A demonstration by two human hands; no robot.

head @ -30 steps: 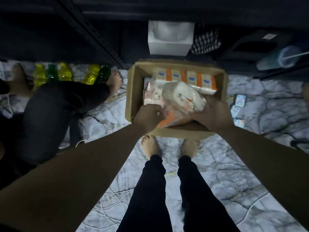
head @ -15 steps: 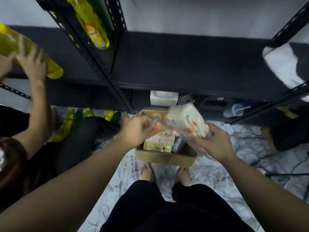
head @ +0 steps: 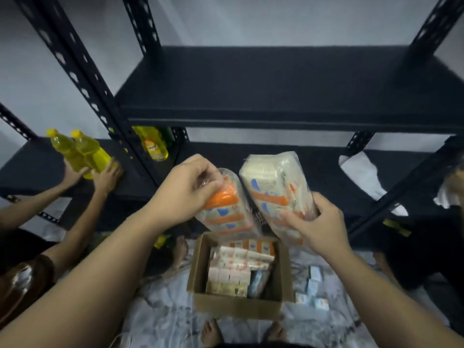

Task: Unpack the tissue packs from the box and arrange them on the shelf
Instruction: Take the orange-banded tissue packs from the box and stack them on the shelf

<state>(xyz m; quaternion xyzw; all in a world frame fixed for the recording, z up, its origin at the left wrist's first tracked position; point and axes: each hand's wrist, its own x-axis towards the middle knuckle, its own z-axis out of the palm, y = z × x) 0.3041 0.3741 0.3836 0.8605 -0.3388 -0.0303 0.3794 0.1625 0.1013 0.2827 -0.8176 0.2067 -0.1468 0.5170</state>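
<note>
Head view: left hand (head: 183, 189) and right hand (head: 317, 223) each clasp a tissue pack (head: 227, 212) above the box (head: 238, 301), more packs inside, black shelf (head: 276, 94) beyond it bare.

Two clear-wrapped tissue packs with orange bands, left pack (head: 227, 209) and right pack (head: 276, 189), held tilted above the open cardboard box (head: 236, 303). More packs (head: 238, 267) stacked inside, on the floor. Black shelf (head: 263, 84) beyond, bare.

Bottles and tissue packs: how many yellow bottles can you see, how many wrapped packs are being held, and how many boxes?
Yellow bottles: 3, namely two held together and one behind the shelf post.
Tissue packs in hand: 2, left hand's, right hand's.
Cardboard box: 1.
Total: 6.
</note>
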